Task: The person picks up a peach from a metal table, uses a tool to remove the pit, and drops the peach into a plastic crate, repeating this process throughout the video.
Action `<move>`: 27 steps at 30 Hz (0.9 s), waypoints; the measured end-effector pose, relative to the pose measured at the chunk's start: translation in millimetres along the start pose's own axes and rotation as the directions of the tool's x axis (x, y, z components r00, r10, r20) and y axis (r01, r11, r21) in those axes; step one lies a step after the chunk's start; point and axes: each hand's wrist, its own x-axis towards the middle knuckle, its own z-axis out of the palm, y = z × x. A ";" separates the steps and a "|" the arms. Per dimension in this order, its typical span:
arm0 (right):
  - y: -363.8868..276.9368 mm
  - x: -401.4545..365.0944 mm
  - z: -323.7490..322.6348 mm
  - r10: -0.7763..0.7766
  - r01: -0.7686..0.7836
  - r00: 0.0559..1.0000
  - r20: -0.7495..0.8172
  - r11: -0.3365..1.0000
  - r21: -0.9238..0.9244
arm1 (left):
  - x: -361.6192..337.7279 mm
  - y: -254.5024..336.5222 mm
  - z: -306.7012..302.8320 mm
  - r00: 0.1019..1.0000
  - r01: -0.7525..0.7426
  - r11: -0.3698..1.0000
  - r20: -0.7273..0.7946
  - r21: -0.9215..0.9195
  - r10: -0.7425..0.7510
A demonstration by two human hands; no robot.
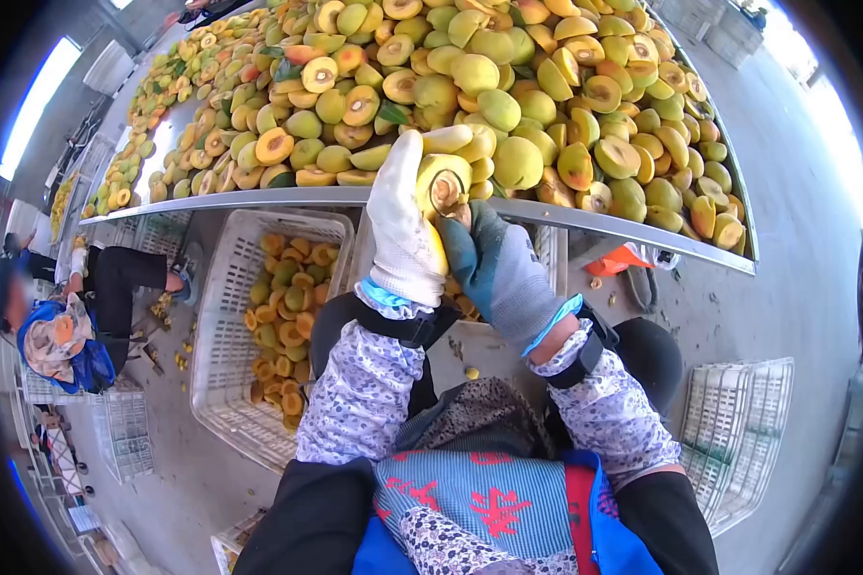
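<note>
My left hand [408, 216], in a white glove, grips a yellow-green peach half [443, 186] with its cut face turned toward me. A brown pit hollow shows in the middle of that face. Against the lower edge of the peach half, my right hand [494, 268] is closed, in a grey and blue glove. Whatever its fingers hold is too small and hidden to make out. Both hands are over the metal rim [594, 218] of a table heaped with whole and halved peaches [475, 77].
Below the table on the left stands a white plastic crate [211, 345] holding orange-fleshed peach halves [288, 316]. Another crate [738, 431] is on the floor at right. A seated person [77, 326] is at far left. An orange-red bag [618, 261] lies under the table.
</note>
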 end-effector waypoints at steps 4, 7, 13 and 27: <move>5.3 -9.3 5.8 -0.049 0.055 0.998 -0.039 0.984 0.168 | -1.3 8.2 -1.5 0.993 0.114 0.981 0.012 0.159 -0.117; 16.5 -13.1 16.0 -0.015 0.015 1.000 -0.003 0.935 0.355 | -3.9 13.0 3.9 0.988 0.154 0.939 -0.022 0.307 -0.155; -9.0 -15.1 -6.7 0.347 -0.484 0.869 0.353 0.744 0.460 | -3.8 16.9 12.2 0.974 0.220 0.868 -0.052 0.445 -0.220; -20.2 -17.1 -19.9 0.298 -0.496 0.847 0.440 0.742 0.452 | -12.1 10.4 12.0 0.996 -0.073 0.932 0.082 0.354 0.047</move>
